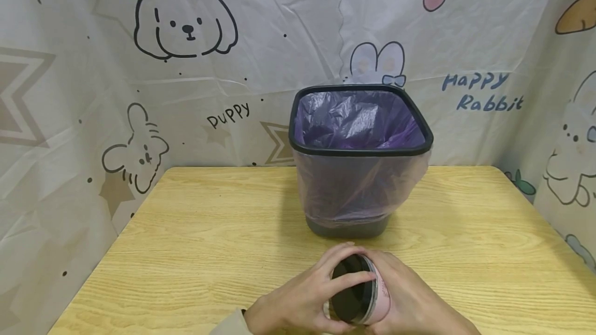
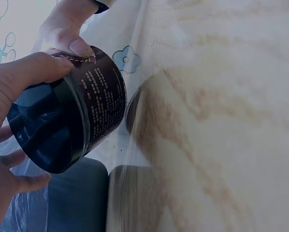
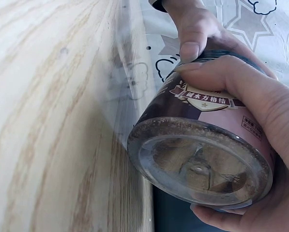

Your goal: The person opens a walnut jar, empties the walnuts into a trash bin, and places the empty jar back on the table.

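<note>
Low over the near side of the table, a round plastic jar (image 1: 382,300) is tilted on its side, its black lid (image 1: 350,296) turned to the left. My left hand (image 1: 300,293) spreads its curved fingers and thumb around the lid, one finger lying across its top. The right hand (image 1: 412,293) grips the jar's body from the other side. A dark brown and pink label (image 3: 214,102) with printed characters wraps the body. Through the clear jar bottom (image 3: 197,166) brownish crumbs show in the right wrist view.
Behind the hands stands a dark trash bin (image 1: 346,229) with a black rim, lined with a purple plastic bag (image 1: 358,185). The wood-grain table (image 1: 200,242) reaches back to a cartoon-printed cloth (image 1: 288,25), which also hangs at both sides.
</note>
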`<state>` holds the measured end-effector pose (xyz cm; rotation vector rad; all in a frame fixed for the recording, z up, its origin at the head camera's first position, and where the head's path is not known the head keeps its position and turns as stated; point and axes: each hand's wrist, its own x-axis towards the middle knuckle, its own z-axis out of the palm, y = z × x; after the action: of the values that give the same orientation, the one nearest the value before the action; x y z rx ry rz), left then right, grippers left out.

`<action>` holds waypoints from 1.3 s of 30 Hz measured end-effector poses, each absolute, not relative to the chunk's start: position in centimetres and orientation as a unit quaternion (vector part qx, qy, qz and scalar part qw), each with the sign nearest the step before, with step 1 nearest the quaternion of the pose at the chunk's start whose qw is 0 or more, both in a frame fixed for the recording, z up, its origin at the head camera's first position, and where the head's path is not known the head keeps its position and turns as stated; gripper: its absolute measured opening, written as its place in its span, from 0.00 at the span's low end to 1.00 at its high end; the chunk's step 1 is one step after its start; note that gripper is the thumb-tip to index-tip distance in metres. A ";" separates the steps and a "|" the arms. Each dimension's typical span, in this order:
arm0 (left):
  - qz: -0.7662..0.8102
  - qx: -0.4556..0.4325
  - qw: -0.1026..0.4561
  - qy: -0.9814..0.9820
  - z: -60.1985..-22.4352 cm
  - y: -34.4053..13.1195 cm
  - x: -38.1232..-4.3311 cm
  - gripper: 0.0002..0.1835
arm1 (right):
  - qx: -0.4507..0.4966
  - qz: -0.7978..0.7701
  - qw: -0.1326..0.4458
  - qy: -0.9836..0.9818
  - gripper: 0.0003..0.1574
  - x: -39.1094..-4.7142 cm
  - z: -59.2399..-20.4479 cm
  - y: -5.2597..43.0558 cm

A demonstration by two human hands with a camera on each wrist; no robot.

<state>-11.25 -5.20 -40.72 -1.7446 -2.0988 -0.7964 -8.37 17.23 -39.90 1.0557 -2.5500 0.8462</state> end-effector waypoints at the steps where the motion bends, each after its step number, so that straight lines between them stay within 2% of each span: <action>1: -0.278 -0.608 0.146 -0.729 -40.7 -5.2 -11.2 0.47 | 0.362 0.292 0.127 -0.876 0.65 -8.4 -39.9 17.2; 9: -0.276 -0.609 0.141 -0.730 -40.7 -5.2 -11.3 0.45 | 0.344 0.294 0.125 -0.883 0.64 -8.1 -39.8 17.1; 16: -0.277 -0.612 0.151 -0.726 -40.8 -5.2 -11.4 0.53 | 0.340 0.291 0.128 -0.885 0.65 -8.0 -39.9 17.1; 22: -0.278 -0.599 0.143 -0.737 -40.8 -5.3 -11.3 0.48 | 0.334 0.296 0.116 -0.888 0.62 -8.0 -39.8 17.0; 33: -0.272 -0.609 0.162 -0.728 -40.8 -5.3 -11.4 0.48 | 0.352 0.297 0.129 -0.878 0.64 -8.2 -39.9 17.1; 39: -0.277 -0.602 0.153 -0.734 -40.7 -5.3 -11.3 0.47 | 0.343 0.291 0.126 -0.884 0.63 -8.0 -39.9 17.1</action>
<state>-11.32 -5.28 -40.69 -1.7259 -2.1038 -0.7931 -8.03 17.06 -39.85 0.9987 -2.5757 0.8479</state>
